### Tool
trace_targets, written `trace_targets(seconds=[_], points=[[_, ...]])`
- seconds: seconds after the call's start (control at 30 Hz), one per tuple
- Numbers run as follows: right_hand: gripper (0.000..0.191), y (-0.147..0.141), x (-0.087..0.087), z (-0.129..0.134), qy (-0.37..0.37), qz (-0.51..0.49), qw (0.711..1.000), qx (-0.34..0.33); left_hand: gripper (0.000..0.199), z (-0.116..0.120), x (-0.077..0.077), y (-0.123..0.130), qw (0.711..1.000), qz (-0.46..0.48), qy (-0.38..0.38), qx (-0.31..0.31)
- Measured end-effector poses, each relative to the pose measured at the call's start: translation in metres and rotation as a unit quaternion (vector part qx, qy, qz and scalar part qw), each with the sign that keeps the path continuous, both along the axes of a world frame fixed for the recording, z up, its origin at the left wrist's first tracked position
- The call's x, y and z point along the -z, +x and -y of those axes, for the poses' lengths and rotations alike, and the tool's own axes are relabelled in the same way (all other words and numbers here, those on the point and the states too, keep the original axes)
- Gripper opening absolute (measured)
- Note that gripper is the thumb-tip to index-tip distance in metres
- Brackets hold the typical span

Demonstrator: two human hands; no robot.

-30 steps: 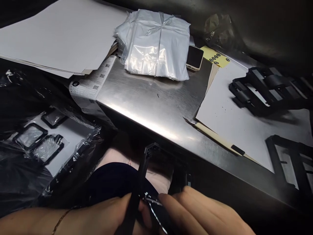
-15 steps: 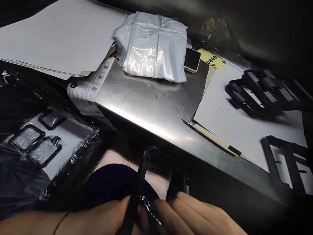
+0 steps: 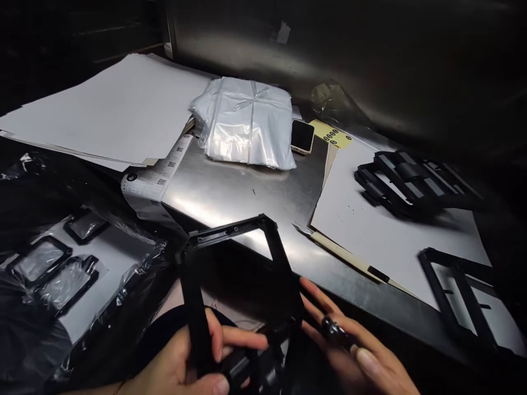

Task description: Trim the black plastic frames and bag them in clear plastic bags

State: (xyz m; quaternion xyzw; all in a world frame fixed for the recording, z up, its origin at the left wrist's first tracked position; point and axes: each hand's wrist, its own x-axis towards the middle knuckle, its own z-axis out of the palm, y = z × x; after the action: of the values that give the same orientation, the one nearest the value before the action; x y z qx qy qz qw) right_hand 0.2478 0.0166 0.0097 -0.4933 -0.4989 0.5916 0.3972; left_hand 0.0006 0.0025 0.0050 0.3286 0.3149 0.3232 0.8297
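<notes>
A black plastic frame (image 3: 192,299) with cut corners is held upright over my lap, its opening facing me. My left hand (image 3: 177,356) grips its lower left part, fingers wrapped around the bar and one finger stretched across the lower piece. On the other side, my right hand (image 3: 370,351) has its fingertips at the frame's right bar. Between that hand's thumb and fingers is a small shiny black piece (image 3: 334,329), whose kind I cannot make out. The lower end of the frame is dark and partly hidden by my hands.
A craft knife (image 3: 346,255) lies along the metal table's (image 3: 247,197) front edge. More black frames (image 3: 411,178) rest on white sheets at right. Tied clear bags (image 3: 247,126), a phone (image 3: 302,136) and a paper stack (image 3: 102,109) stand behind. Wrapped frames (image 3: 68,285) sit at left.
The black frame has come up and turned its opening toward me. My hands have drawn apart, the right one moving outward with the small shiny piece. The camera view has tilted upward.
</notes>
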Motion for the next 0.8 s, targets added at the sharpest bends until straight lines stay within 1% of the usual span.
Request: trace_targets(seconds=[0.07, 0.13, 0.17, 0.2, 0.27, 0.3, 0.37, 0.4, 0.43, 0.47, 0.5, 0.53, 0.6, 0.67, 0.73, 0.8], points=[[0.024, -0.016, 0.009, -0.001, -0.012, -0.073, 0.997, -0.001, 0.017, -0.002, 0.01, 0.017, 0.996, 0.037, 0.071, -0.038], [0.024, -0.028, 0.013, -0.005, 0.031, -0.088, 0.996, -0.009, 0.01, -0.002, 0.018, 0.034, 0.988, 0.075, 0.12, -0.057], [0.024, -0.03, 0.012, -0.009, 0.062, -0.082, 0.995, -0.015, 0.008, -0.001, 0.021, 0.041, 0.986, 0.094, 0.123, -0.056], [0.024, -0.03, 0.01, -0.013, 0.088, -0.066, 0.994, -0.025, 0.009, 0.0, 0.024, 0.044, 0.987, 0.108, 0.111, -0.044], [0.022, -0.021, 0.001, -0.024, 0.117, -0.026, 0.991, -0.062, 0.014, 0.001, 0.027, 0.044, 0.992, 0.117, 0.054, -0.001], [0.022, -0.015, -0.005, -0.03, 0.118, -0.008, 0.988, -0.094, 0.021, -0.001, 0.028, 0.039, 0.993, 0.115, 0.02, 0.024], [0.022, -0.001, -0.019, -0.042, 0.112, 0.033, 0.979, -0.169, 0.028, -0.01, 0.027, 0.025, 0.991, 0.109, -0.038, 0.063], [0.02, 0.004, -0.024, -0.047, 0.107, 0.059, 0.97, -0.209, 0.039, -0.016, 0.025, 0.017, 0.989, 0.112, -0.058, 0.077], [0.018, 0.008, -0.029, -0.052, 0.1, 0.085, 0.961, -0.245, 0.054, -0.023, 0.022, 0.01, 0.985, 0.122, -0.081, 0.095], [0.017, 0.012, -0.032, -0.056, 0.093, 0.11, 0.951, -0.274, 0.06, -0.029, 0.019, 0.004, 0.98, 0.135, -0.095, 0.114], [0.016, 0.014, -0.033, -0.059, 0.086, 0.129, 0.942, -0.298, 0.059, -0.034, 0.015, -0.001, 0.976, 0.142, -0.096, 0.133], [0.017, 0.015, -0.033, -0.061, 0.078, 0.149, 0.935, -0.311, 0.052, -0.037, 0.012, -0.004, 0.975, 0.142, -0.087, 0.149], [0.02, 0.017, -0.031, -0.062, 0.07, 0.197, 0.926, -0.314, 0.041, -0.038, 0.007, -0.005, 0.975, 0.134, -0.065, 0.166], [0.02, 0.017, -0.03, -0.06, 0.079, 0.245, 0.922, -0.289, 0.037, -0.034, 0.005, -0.004, 0.976, 0.138, -0.066, 0.157], [0.018, 0.016, -0.031, -0.055, 0.123, 0.288, 0.922, -0.226, 0.042, -0.028, 0.004, -0.002, 0.977, 0.146, -0.082, 0.133], [0.018, 0.013, -0.035, -0.048, 0.188, 0.31, 0.919, -0.155, 0.047, -0.023, 0.004, -0.001, 0.979, 0.134, -0.098, 0.115]])
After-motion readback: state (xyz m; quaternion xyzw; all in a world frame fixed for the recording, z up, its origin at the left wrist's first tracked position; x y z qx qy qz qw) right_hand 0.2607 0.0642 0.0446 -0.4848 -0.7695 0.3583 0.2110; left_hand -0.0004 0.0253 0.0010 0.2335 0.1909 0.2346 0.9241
